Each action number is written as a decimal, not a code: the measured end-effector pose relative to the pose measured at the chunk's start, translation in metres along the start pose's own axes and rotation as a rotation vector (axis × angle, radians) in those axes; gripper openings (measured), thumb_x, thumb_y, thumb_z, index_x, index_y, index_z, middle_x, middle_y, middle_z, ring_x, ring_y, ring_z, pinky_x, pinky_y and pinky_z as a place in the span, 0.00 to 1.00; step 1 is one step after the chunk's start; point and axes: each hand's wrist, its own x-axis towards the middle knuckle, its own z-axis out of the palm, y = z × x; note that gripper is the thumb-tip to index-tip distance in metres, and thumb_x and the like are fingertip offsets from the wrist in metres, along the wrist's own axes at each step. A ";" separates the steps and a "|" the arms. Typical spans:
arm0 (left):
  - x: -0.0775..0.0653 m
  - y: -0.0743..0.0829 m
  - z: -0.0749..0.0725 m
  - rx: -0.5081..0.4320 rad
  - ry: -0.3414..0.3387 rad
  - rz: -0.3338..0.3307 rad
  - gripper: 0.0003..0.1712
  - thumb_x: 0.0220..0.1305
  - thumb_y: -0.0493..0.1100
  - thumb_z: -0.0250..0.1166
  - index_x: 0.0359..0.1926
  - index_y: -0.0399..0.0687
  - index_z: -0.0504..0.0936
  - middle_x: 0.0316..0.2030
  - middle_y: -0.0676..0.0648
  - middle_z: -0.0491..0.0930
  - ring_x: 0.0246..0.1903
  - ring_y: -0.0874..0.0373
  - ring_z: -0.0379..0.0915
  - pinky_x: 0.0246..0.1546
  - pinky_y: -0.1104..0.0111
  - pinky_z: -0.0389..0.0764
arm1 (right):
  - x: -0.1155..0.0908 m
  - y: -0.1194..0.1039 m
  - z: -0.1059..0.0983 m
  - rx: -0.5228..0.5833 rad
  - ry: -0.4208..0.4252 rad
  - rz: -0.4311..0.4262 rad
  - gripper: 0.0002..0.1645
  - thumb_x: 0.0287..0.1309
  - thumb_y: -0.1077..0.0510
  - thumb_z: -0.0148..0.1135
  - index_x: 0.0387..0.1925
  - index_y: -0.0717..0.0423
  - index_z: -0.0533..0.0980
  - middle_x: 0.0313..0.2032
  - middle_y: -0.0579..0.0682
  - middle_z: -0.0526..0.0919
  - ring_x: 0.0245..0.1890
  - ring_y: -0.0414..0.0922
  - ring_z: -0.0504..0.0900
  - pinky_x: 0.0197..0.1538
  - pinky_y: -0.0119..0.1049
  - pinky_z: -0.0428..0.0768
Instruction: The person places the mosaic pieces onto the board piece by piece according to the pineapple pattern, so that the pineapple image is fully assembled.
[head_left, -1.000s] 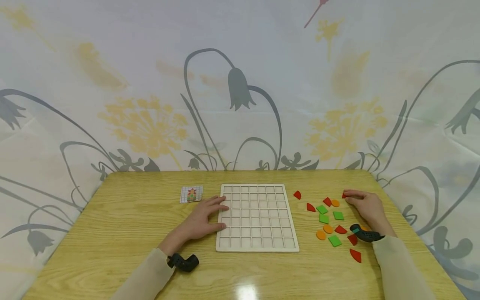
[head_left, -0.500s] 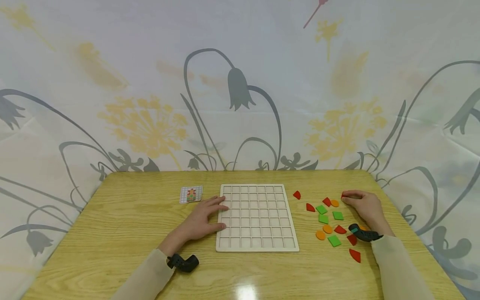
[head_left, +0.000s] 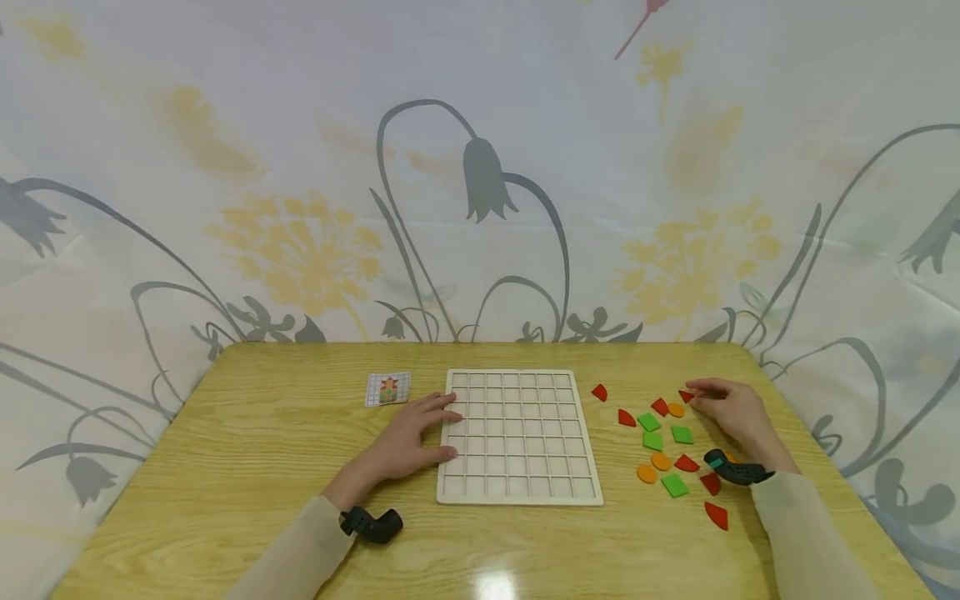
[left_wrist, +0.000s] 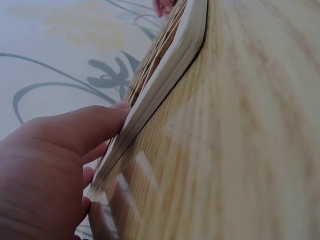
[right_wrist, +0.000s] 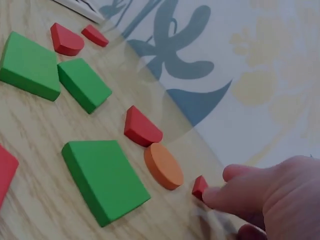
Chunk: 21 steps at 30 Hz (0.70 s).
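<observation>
My left hand (head_left: 416, 442) rests with spread fingers on the left edge of a white square grid board (head_left: 519, 502); in the left wrist view the thumb (left_wrist: 107, 122) lies on the board's rim (left_wrist: 167, 70). At the right of the table, my right hand (head_left: 738, 417) pinches a small red quarter-circle tile (head_left: 686, 397) between thumb and fingertips. That red tile (right_wrist: 200, 187) stands tilted at the thumb tip in the right wrist view, partly hidden by the hand. An orange disc (right_wrist: 164, 167) and another red tile (right_wrist: 143, 126) lie close by.
Several green squares (head_left: 682, 435), orange discs (head_left: 647, 473) and red quarter-circles (head_left: 716, 515) lie scattered right of the board. A printed pattern card (head_left: 388, 389) lies beyond the left hand. A floral cloth (head_left: 480, 250) hangs behind the wooden table (head_left: 247, 467).
The right hand's fingertips have shifted slightly left with the red tile, which shows more now. The left hand stays put on the board. The head view has swung slightly left.
</observation>
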 end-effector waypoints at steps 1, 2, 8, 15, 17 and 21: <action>0.000 0.000 0.000 0.001 0.003 0.000 0.30 0.65 0.53 0.67 0.64 0.46 0.78 0.73 0.43 0.62 0.73 0.41 0.50 0.69 0.39 0.53 | 0.001 0.000 0.000 -0.009 -0.017 -0.004 0.24 0.71 0.53 0.58 0.58 0.68 0.76 0.51 0.67 0.80 0.51 0.62 0.75 0.50 0.49 0.73; 0.000 0.000 0.000 0.000 0.006 -0.002 0.30 0.64 0.53 0.67 0.64 0.46 0.78 0.73 0.43 0.62 0.73 0.41 0.50 0.69 0.40 0.53 | 0.002 -0.001 -0.001 -0.020 -0.031 -0.010 0.26 0.71 0.52 0.58 0.59 0.69 0.75 0.52 0.68 0.80 0.52 0.63 0.75 0.51 0.52 0.74; 0.000 -0.001 0.001 -0.007 0.005 0.000 0.30 0.65 0.53 0.67 0.64 0.46 0.78 0.73 0.43 0.62 0.74 0.41 0.49 0.69 0.39 0.52 | 0.007 -0.001 0.001 -0.089 -0.043 -0.007 0.25 0.69 0.50 0.61 0.52 0.69 0.79 0.52 0.71 0.78 0.52 0.67 0.74 0.53 0.62 0.72; 0.000 0.000 0.001 -0.016 0.003 -0.005 0.30 0.65 0.53 0.67 0.64 0.45 0.77 0.73 0.43 0.61 0.73 0.41 0.49 0.69 0.39 0.52 | 0.009 -0.001 0.003 -0.104 0.042 -0.032 0.15 0.66 0.56 0.64 0.45 0.65 0.80 0.42 0.62 0.82 0.42 0.58 0.77 0.45 0.49 0.73; 0.000 0.000 0.000 -0.014 0.001 -0.006 0.30 0.65 0.53 0.67 0.65 0.45 0.77 0.73 0.43 0.61 0.73 0.41 0.50 0.69 0.38 0.52 | 0.008 -0.005 0.004 -0.102 0.078 -0.048 0.13 0.66 0.56 0.65 0.44 0.64 0.81 0.41 0.61 0.83 0.41 0.56 0.78 0.44 0.46 0.73; 0.000 0.000 0.000 -0.015 -0.005 -0.008 0.30 0.66 0.54 0.66 0.65 0.45 0.77 0.73 0.43 0.61 0.73 0.41 0.50 0.69 0.38 0.52 | 0.006 -0.020 0.008 -0.062 0.103 -0.079 0.13 0.66 0.55 0.64 0.44 0.63 0.81 0.41 0.60 0.84 0.39 0.53 0.81 0.39 0.38 0.76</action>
